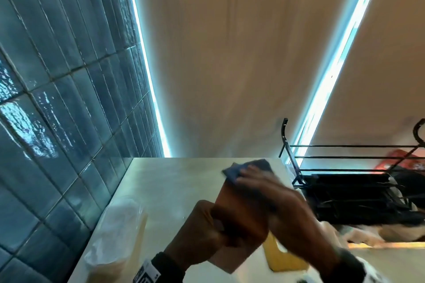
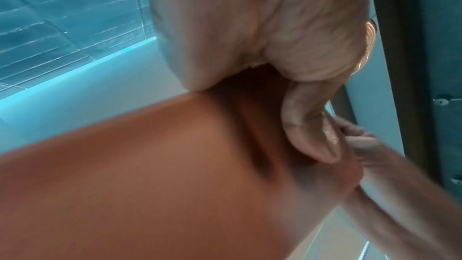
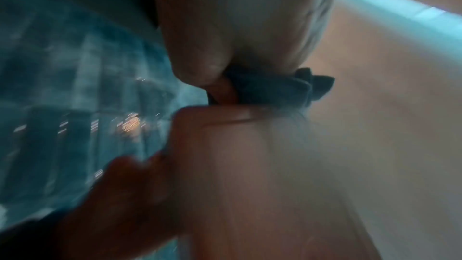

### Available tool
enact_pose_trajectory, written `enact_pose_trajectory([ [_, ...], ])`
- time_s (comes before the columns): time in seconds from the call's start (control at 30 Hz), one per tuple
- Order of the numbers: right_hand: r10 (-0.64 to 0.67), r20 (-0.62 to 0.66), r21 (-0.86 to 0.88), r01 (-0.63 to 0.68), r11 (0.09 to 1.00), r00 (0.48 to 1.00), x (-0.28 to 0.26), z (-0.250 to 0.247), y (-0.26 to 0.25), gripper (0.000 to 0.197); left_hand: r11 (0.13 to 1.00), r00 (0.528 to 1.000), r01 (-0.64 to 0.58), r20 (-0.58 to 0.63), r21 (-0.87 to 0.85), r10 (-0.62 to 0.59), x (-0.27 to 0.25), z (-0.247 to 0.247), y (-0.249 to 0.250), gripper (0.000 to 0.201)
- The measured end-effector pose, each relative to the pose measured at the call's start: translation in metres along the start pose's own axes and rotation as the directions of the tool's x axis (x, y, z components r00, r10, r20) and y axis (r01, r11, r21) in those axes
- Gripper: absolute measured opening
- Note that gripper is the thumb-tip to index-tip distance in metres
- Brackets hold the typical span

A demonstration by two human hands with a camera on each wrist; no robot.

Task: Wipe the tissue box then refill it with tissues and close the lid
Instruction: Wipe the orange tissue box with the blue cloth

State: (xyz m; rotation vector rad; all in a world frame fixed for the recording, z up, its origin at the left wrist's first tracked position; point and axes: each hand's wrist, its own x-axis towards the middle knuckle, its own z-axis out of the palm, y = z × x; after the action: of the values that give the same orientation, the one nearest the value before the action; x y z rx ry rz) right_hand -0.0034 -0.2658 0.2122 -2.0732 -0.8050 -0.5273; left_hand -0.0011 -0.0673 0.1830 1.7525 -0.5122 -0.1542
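Observation:
A brown tissue box [image 1: 234,200] is held tilted above the steel table [image 1: 172,179] in the head view. My left hand [image 1: 207,232] grips its lower end, thumb [image 2: 307,126] lying on the box's brown side [image 2: 150,175]. My right hand [image 1: 271,197] holds a dark blue cloth [image 1: 248,167] against the box's upper end. In the right wrist view the cloth [image 3: 282,86] is pinched between thumb and fingers at the box's top edge [image 3: 225,118]. A yellow piece with a cut-out [image 1: 282,257], possibly the lid, lies on the table under my hands. Both wrist views are blurred.
A clear plastic pack of tissues [image 1: 119,225] lies on the table at the left, near the blue tiled wall [image 1: 57,99]. A black wire rack [image 1: 345,167] holding dark items stands at the right. The table's far edge meets a beige wall.

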Motion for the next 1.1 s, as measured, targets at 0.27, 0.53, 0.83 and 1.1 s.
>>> enact_pose_trajectory([
  [0.27, 0.009, 0.063, -0.043, -0.006, 0.999, 0.998, -0.005, 0.001, 0.034, 0.059, 0.997, 0.996, -0.057, -0.071, 0.048, 0.06, -0.013, 0.005, -0.003, 0.021],
  [0.53, -0.285, 0.215, -0.039, 0.3, 0.953, 0.934, -0.025, 0.009, 0.0, 0.032, 1.0, 0.995, -0.002, -0.095, 0.028, 0.005, -0.012, 0.011, -0.003, 0.023],
  [0.83, -0.312, 0.206, -0.052, 0.329, 0.943, 0.927, -0.025, 0.012, -0.005, 0.036, 0.997, 0.99, -0.067, -0.126, 0.032, 0.07, -0.008, 0.004, -0.006, 0.041],
  [1.1, -0.12, 0.064, -0.121, 0.127, 0.984, 0.991, -0.005, 0.007, 0.02, 0.071, 0.999, 0.988, -0.005, -0.154, 0.039, 0.011, -0.008, -0.017, 0.001, 0.03],
])
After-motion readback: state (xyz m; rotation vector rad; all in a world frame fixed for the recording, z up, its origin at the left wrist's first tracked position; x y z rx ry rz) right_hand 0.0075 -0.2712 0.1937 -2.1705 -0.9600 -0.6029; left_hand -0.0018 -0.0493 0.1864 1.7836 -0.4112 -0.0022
